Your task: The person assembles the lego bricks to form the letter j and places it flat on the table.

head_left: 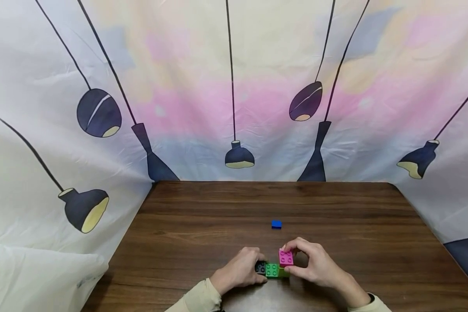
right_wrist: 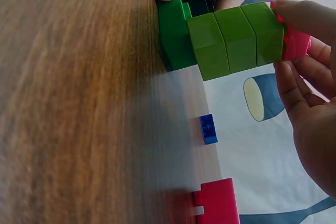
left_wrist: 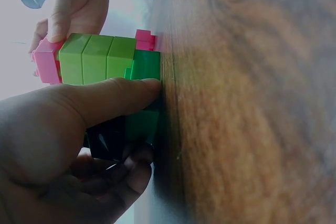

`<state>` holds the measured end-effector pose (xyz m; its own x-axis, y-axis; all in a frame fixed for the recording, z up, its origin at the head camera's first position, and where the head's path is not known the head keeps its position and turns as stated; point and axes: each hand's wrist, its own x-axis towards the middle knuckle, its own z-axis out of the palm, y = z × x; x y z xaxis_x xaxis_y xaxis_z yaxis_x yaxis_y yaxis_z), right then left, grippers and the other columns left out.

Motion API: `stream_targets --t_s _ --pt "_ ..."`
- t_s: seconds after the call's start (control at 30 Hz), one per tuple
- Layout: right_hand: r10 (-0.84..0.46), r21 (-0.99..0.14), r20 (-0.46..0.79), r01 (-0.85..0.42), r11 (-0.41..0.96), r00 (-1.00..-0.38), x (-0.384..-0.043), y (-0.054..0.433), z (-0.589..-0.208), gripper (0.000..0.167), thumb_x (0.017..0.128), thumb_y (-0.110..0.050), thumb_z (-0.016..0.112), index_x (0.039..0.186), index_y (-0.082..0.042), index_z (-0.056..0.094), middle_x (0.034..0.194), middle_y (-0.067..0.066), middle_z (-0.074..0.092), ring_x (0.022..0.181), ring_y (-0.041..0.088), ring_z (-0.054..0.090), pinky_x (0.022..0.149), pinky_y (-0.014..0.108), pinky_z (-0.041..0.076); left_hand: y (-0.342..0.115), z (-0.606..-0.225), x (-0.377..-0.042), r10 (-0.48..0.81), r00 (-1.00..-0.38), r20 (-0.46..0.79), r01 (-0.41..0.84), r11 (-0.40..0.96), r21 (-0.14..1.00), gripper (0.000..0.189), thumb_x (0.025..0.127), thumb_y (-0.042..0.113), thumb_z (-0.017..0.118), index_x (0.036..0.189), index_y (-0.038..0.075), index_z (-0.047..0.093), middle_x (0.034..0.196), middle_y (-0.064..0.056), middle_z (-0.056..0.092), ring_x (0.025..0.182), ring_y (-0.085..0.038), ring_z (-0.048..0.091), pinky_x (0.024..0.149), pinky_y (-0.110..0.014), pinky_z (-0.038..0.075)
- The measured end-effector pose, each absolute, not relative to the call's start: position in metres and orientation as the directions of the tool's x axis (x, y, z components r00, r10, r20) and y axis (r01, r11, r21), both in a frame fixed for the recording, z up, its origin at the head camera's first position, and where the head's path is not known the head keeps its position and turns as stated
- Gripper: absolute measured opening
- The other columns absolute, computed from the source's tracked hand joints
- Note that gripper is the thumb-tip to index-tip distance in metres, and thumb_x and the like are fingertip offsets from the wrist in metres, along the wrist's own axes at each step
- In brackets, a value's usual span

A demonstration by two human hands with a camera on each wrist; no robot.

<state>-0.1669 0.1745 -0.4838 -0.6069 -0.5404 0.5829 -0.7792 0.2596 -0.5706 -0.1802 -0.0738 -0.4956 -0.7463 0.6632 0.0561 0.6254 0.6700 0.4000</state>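
A person's right hand (head_left: pixel 316 265) is pinching a pink brick (head_left: pixel 286 258) between fingers closed to its width, atop three lime bricks (right_wrist: pixel 239 40) rising just below them. The left hand (head_left: pixel 241 267) is gripping the green brick (head_left: pixel 272 270) under the stack, its fingers flanking a black brick (head_left: pixel 260 267). Beyond both hands' fingers, a blue brick (head_left: pixel 276 224) is lying on the worktop (head_left: pixel 203 216).

On the near side, your bare left hand (head_left: pixel 242 267) grips with curled fingers; to its right, your bare right hand (head_left: pixel 315 263) pinches, thumb opposing fingers.
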Motion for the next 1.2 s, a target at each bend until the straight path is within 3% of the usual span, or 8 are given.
stream_targets --t_s 0.3,0.6,0.83,1.03,1.2 --pt "-0.536 -0.563 0.602 -0.791 0.24 -0.592 -0.17 0.174 -0.49 0.043 0.07 -0.002 0.085 0.104 -0.008 0.061 0.103 0.005 0.066 0.086 0.012 0.063 0.07 0.029 0.054 -0.074 -0.495 -0.181 0.668 -0.741 0.077 0.638 0.663 0.392 0.037 0.073 0.029 0.086 0.105 0.014 0.075 0.086 0.009 0.062 0.074 0.002 0.052 0.066 -0.009 0.044" --pt "-0.551 -0.589 0.585 -0.779 0.215 -0.595 -0.17 0.176 -0.484 0.034 0.079 -0.01 0.081 0.105 -0.014 0.06 0.107 0.001 0.066 0.093 0.011 0.065 0.073 0.032 0.056 -0.073 -0.496 -0.181 0.668 -0.739 0.087 0.643 0.661 0.386 0.035 0.072 0.029 0.087 0.102 0.014 0.075 0.083 0.01 0.06 0.071 0.004 0.05 0.063 -0.008 0.042" --pt "-0.548 -0.587 0.59 -0.781 0.214 -0.593 -0.172 0.176 -0.487 0.034 0.078 -0.01 0.082 0.104 -0.014 0.06 0.106 0.001 0.067 0.093 0.012 0.065 0.074 0.03 0.056 -0.073 -0.495 -0.182 0.671 -0.736 0.094 0.65 0.661 0.376 0.035 0.071 0.029 0.087 0.101 0.014 0.075 0.084 0.01 0.061 0.072 0.003 0.051 0.064 -0.008 0.043" --pt "-0.536 -0.573 0.604 -0.789 0.221 -0.59 -0.169 0.173 -0.485 0.038 0.073 -0.002 0.084 0.101 -0.01 0.06 0.103 0.005 0.067 0.091 0.015 0.065 0.076 0.023 0.054 -0.073 -0.495 -0.182 0.672 -0.736 0.086 0.647 0.661 0.38 0.037 0.071 0.029 0.087 0.103 0.014 0.075 0.085 0.009 0.061 0.073 0.003 0.052 0.065 -0.008 0.044" --pt "-0.541 -0.584 0.597 -0.783 0.212 -0.592 -0.159 0.167 -0.466 0.038 0.069 0.006 0.083 0.097 -0.006 0.06 0.1 0.01 0.067 0.089 0.019 0.065 0.072 0.03 0.056 -0.074 -0.496 -0.181 0.672 -0.737 0.078 0.645 0.663 0.381 0.037 0.072 0.029 0.087 0.103 0.014 0.075 0.085 0.009 0.062 0.073 0.003 0.052 0.065 -0.009 0.044"
